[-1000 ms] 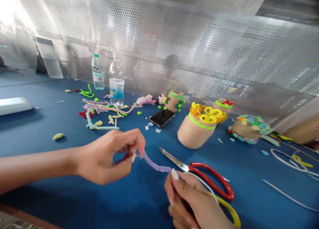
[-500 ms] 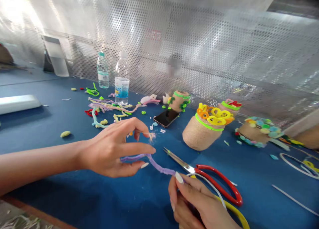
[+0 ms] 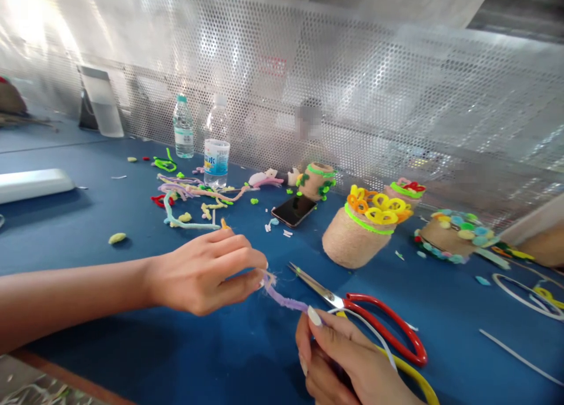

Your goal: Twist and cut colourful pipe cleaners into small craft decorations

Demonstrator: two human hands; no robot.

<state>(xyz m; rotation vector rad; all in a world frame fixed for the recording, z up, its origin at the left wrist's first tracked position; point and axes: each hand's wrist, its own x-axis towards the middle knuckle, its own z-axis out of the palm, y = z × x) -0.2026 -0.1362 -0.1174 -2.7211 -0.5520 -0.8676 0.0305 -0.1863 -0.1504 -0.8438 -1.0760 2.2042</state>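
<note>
A fuzzy purple pipe cleaner [image 3: 286, 302] stretches between my two hands above the blue table [image 3: 88, 240]. My left hand [image 3: 207, 271] pinches its left end with closed fingertips. My right hand [image 3: 343, 361], at the bottom edge, is closed round the other end, with a white strip and a yellow one running out of it. Red-handled scissors [image 3: 370, 323] lie just behind my right hand, blades pointing left.
Twine-wrapped cups [image 3: 356, 234] with bright pipe-cleaner rings stand at the right. A black phone [image 3: 294, 210] lies mid-table. Two water bottles [image 3: 217, 152] and a heap of loose pipe cleaners [image 3: 189, 193] sit at the back left. A perforated metal screen [image 3: 352, 99] closes the far edge.
My left hand first pinched the purple pipe cleaner, then opened its fingers with a bit of fluff at the tips, and now pinches the end again.
</note>
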